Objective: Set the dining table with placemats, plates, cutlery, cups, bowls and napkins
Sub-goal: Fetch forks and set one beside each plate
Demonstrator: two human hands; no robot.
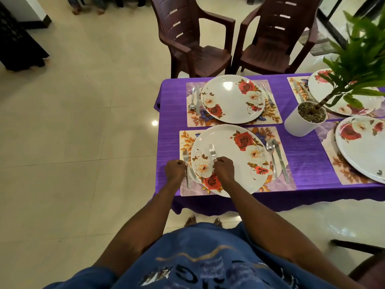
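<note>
1. Covering the surface [308, 161]: a purple cloth, hanging over the near edge.
2. Standing beyond the far edge: two brown chairs [193, 36], side by side.
3. Sitting near the middle, right of the two left mats: a white pot [300, 124] with a leafy plant [358, 59].
4. Laid on the near left corner: a floral mat [270, 184], carrying a rose-patterned plate [235, 163].
5. Laid just behind it: a far mat [268, 115] with its own far plate [231, 99]; a spoon and knife to that plate's left, a fork to its right.
6. Showing partly at the right edge: two more mats with plates, one behind the plant, one nearer.
7. Lying on the near mat, right of the plate: a spoon [270, 151] and a knife [281, 161], side by side.
8. Lying on the same mat, just left of the plate: a fork [186, 157], tines pointing away.
9. Gripping that fork's handle: the left hand [176, 170], fingers curled into a fist over it.
10. Hovering over the plate: the right hand [224, 167], fingers pinching the handle of a second fork [212, 152], tines pointing away, raised above the white centre.
</note>
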